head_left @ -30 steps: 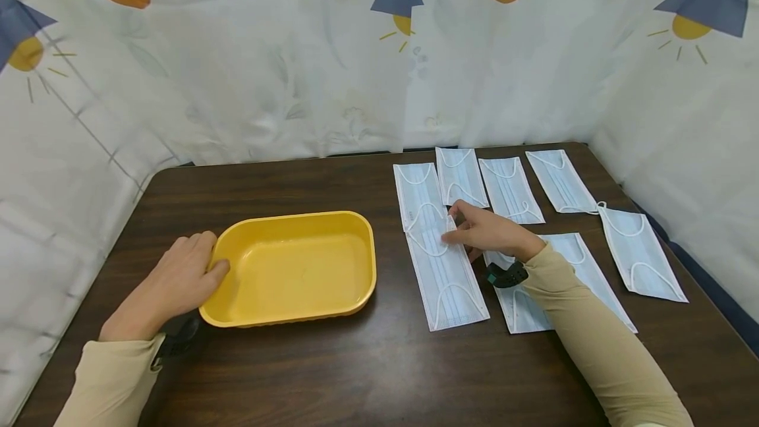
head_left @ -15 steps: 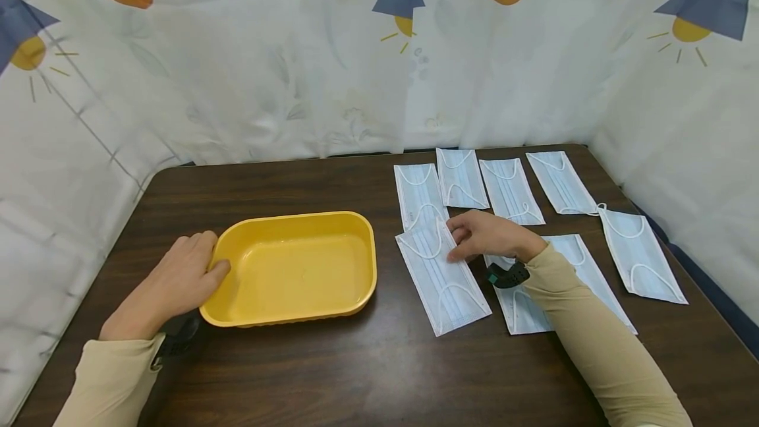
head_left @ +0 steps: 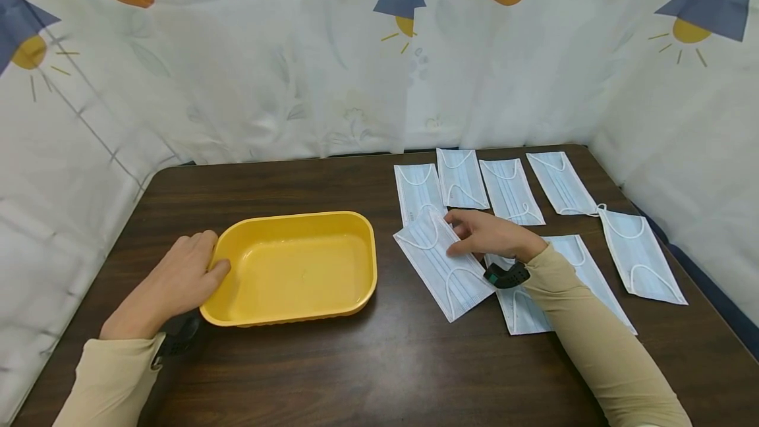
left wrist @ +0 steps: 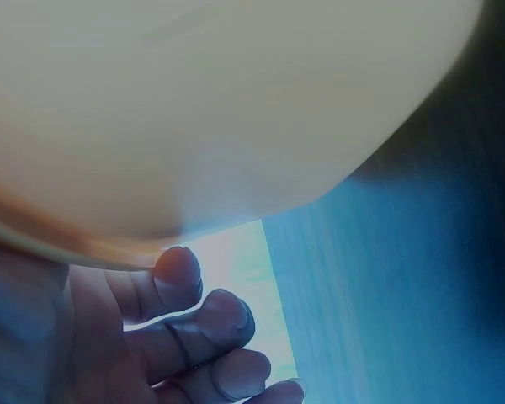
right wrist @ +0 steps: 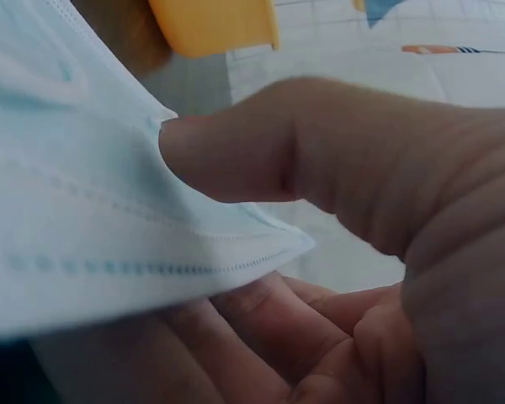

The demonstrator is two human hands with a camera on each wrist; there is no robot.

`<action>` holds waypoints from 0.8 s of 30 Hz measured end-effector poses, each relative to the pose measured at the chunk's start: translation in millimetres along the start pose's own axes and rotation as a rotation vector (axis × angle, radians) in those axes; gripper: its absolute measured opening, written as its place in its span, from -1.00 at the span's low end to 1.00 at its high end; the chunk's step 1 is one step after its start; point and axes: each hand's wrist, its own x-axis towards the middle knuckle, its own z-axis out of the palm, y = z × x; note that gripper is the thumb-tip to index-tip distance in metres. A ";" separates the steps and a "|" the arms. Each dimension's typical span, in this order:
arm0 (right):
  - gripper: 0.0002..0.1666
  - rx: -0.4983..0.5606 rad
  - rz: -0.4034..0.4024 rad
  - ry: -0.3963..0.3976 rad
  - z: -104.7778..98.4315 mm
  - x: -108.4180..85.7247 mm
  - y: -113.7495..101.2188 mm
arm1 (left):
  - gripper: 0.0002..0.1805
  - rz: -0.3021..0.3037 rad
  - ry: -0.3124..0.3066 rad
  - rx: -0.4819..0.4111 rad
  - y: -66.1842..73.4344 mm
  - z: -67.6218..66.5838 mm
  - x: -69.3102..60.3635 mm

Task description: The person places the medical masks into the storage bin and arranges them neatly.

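Observation:
My left hand (head_left: 168, 282) grips the left end of a yellow plastic tray (head_left: 296, 272), thumb over the rim. In the left wrist view, curled fingers (left wrist: 223, 320) lie beneath the tray's pale-looking edge. To the right, my right hand (head_left: 492, 236) pinches a light-blue face mask (head_left: 439, 262) by its right edge. The thumb (right wrist: 227, 156) lies on the mask's near face, with the other fingers behind it, in the right wrist view. The held mask looks tilted and overlaps the lower end of another face mask (head_left: 418, 190).
Several more masks lie on the right half of the dark wooden table (head_left: 284, 374), including a far one (head_left: 560, 180), a right one (head_left: 643, 256) and an overlapped pair (head_left: 581, 275) beneath my right forearm. A white printed curtain (head_left: 267, 71) surrounds the table's far side.
My right hand has taken the mask's right edge and tilted it; its lower end has swung up and rightward. My left hand and the tray have stayed put.

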 end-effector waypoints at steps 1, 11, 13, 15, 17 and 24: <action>-0.34 0.003 -0.003 -0.005 -0.2 -0.4 -0.2 | -0.82 0.000 0.000 0.001 0.2 0.0 0.0; -0.63 -0.008 -0.060 -0.019 -4.9 -0.8 2.9 | -0.81 -0.007 0.005 0.025 1.3 -0.3 -0.8; -0.55 -0.013 -0.059 -0.017 -5.7 -1.5 3.1 | -0.81 -0.003 0.013 0.035 1.3 0.1 -1.1; -0.49 -0.010 -0.049 -0.010 -6.4 -2.4 3.0 | -0.81 0.000 0.020 0.049 1.3 0.8 -1.5; -0.48 -0.004 -0.045 -0.007 -6.9 -2.9 3.3 | -0.80 0.003 0.028 0.061 0.7 1.6 -1.7; -0.46 0.026 -0.050 0.000 -7.5 -4.0 2.1 | -0.79 0.003 0.029 0.076 1.0 1.4 -1.8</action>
